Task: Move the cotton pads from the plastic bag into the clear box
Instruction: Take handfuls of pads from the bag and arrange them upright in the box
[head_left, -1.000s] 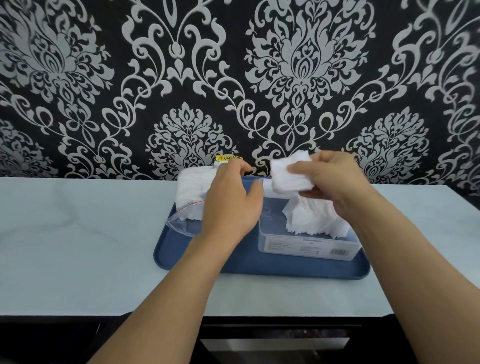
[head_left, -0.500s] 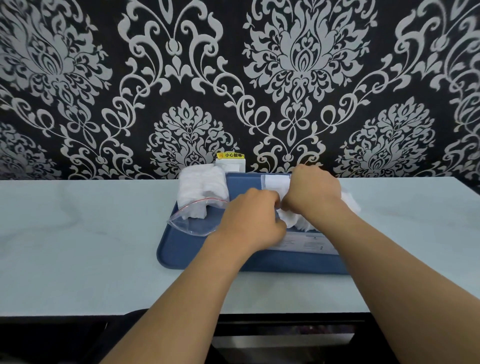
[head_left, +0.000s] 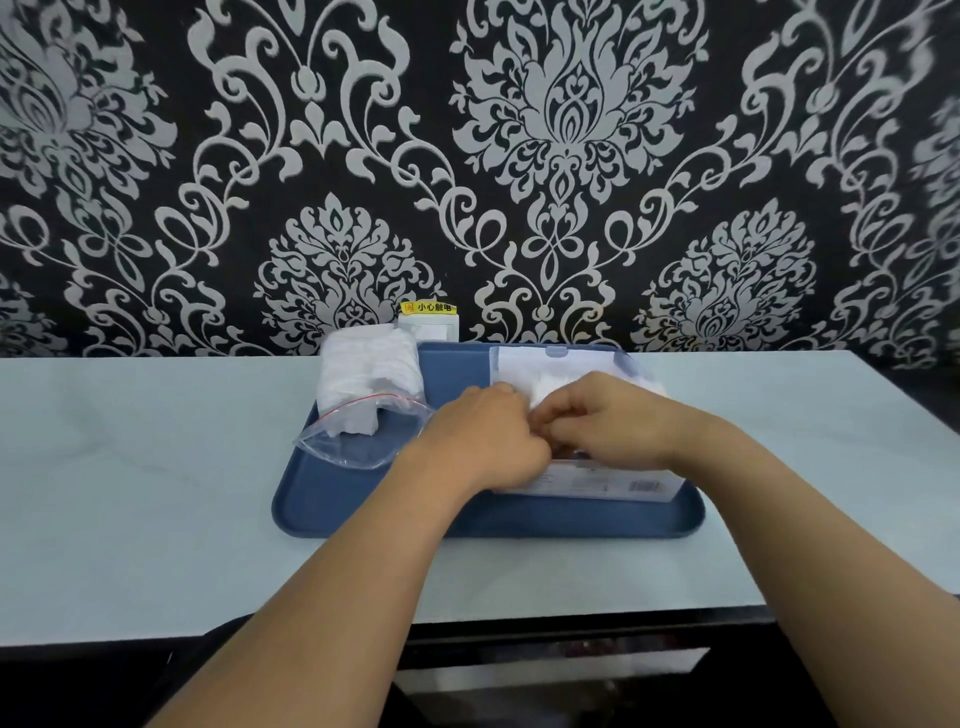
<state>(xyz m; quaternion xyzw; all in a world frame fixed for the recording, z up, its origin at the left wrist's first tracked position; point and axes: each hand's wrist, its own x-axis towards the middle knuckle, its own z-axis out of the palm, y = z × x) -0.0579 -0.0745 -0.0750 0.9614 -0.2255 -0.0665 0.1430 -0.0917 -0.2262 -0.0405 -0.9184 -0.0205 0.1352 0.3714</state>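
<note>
Here, a person's left hand (head_left: 488, 436) and right hand (head_left: 608, 423) pressed square white cotton pads (head_left: 540, 382) into the clear plastic box (head_left: 613, 480), fingers curled over them. More sat in the zip-top plastic bag (head_left: 363, 410) alongside. Overstuffed, pads could spring out.

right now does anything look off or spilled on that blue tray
Nothing spilled. The plastic bag lies open on the blue tray with cotton pads still inside; both hands are over the clear box.
</note>
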